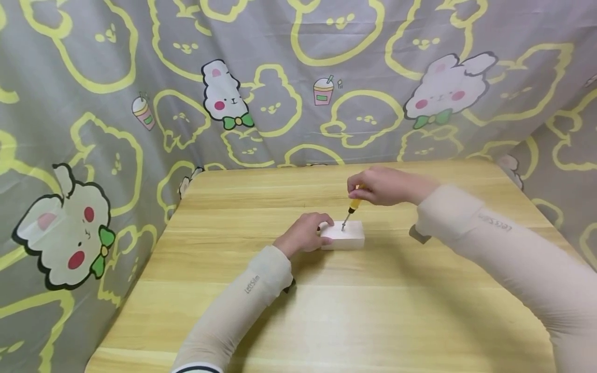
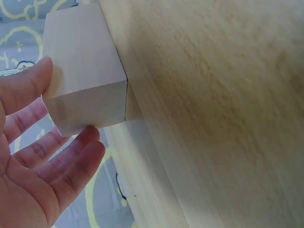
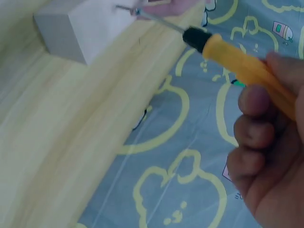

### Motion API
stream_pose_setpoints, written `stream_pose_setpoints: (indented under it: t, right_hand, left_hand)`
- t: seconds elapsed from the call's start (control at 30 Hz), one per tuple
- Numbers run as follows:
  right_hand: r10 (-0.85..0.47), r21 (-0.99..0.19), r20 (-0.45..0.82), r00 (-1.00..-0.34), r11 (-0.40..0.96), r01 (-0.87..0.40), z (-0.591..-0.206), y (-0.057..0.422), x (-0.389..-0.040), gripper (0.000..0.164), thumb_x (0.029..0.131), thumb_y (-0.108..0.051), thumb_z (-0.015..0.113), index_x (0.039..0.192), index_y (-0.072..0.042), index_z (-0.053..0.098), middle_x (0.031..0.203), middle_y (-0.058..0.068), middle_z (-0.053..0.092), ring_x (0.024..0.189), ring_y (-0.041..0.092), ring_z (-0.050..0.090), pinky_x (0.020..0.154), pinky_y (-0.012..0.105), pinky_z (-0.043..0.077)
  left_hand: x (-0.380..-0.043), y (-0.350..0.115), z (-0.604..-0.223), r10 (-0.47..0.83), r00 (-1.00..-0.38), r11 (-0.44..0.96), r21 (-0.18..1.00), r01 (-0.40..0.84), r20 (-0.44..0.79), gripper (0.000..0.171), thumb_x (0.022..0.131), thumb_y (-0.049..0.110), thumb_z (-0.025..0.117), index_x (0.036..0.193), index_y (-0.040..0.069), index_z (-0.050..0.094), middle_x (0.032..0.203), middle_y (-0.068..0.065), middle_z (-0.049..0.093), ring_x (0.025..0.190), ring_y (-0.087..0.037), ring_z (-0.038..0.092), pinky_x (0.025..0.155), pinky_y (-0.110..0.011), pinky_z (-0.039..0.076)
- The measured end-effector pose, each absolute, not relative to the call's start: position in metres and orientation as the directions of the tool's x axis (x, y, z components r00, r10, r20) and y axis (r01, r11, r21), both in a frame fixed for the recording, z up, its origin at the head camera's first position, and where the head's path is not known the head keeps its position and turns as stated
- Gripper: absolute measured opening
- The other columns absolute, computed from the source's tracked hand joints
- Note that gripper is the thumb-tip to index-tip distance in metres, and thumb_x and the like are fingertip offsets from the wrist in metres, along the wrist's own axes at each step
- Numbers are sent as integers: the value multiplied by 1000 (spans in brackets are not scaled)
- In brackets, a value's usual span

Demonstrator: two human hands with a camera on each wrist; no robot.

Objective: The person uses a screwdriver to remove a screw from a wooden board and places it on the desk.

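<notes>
Two hands work at a pale rectangular wooden block (image 1: 353, 233) on the light wood-grain counter (image 1: 224, 223) in the head view: the left hand (image 1: 305, 233) grasps its left end, and the right hand (image 1: 382, 187) grips a yellow-handled screwdriver (image 1: 355, 203) slanting down to a small metal screw (image 1: 343, 227) in its top. Seen from the left wrist, the thumb touches one face, fingers around the near end. From the right wrist, curled fingers clasp the yellow handle.

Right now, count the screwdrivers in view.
1: the yellow screwdriver, in the right grip, slanting down to a screw on the pale block. Others may be hidden.
</notes>
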State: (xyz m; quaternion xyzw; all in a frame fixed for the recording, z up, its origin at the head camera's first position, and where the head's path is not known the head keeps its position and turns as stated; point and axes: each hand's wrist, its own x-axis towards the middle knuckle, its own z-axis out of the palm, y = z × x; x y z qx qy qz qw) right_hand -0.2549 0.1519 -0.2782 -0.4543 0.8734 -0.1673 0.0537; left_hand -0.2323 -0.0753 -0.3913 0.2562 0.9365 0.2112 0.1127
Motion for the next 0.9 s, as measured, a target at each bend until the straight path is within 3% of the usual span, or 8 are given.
stream_pose_setpoints:
  t: [0.13, 0.3, 0.37, 0.5, 0.67, 0.9]
  right_hand:
    - [-824, -360, 41, -565, 515, -778, -278, 152, -257, 11, 97, -12, 60, 87, -10, 63, 70, -6, 55, 59, 11, 46, 64, 34, 45]
    - [-705, -359, 53, -707, 647, -673, -285, 149, -258, 23, 104, -20, 46, 89, -7, 57, 66, -1, 50, 57, 14, 45, 61, 34, 42]
    - [-684, -349, 73, -726, 664, -661, -287, 150, -259, 21, 103, -17, 45, 89, -6, 55, 66, 1, 48, 56, 14, 43, 59, 34, 41]
    - [-742, -331, 97, -663, 605, -725, -286, 154, -258, 12, 99, -7, 52, 88, -6, 56, 67, 0, 51, 57, 13, 44, 59, 33, 42]
    - [-801, -297, 107, -589, 540, -788, -281, 162, -257, 13, 92, -1, 62, 85, -10, 58, 73, -4, 56, 64, 13, 48, 65, 33, 45]
    - [-771, -316, 83, -631, 580, -751, -282, 162, -256, 13, 93, -18, 68, 85, -10, 61, 65, -6, 56, 55, 10, 44, 60, 32, 43]
  left_hand:
    - [-232, -75, -391, 523, -845, 784, 452, 425, -113, 40, 87, 28, 75, 122, 14, 63, 119, -4, 63, 103, -18, 57, 92, -34, 46]
    - [-232, -75, -391, 522, -844, 787, 450, 422, -122, 40, 87, 28, 75, 123, 14, 62, 118, -5, 63, 101, -18, 57, 90, -34, 46]
    - [-232, -74, -391, 522, -844, 789, 443, 425, -120, 40, 87, 28, 75, 123, 14, 62, 118, -5, 63, 100, -18, 57, 89, -34, 46]
    - [-232, -74, -391, 528, -841, 787, 438, 434, -116, 40, 87, 28, 75, 122, 14, 62, 118, -5, 63, 100, -18, 57, 89, -34, 46]
    - [-233, -74, -391, 529, -842, 784, 442, 436, -108, 40, 87, 27, 75, 122, 14, 62, 119, -5, 63, 102, -19, 57, 91, -34, 46]
    - [-234, -76, -393, 538, -837, 780, 438, 448, -101, 40, 87, 29, 75, 122, 14, 62, 118, -3, 63, 100, -17, 57, 90, -33, 46]
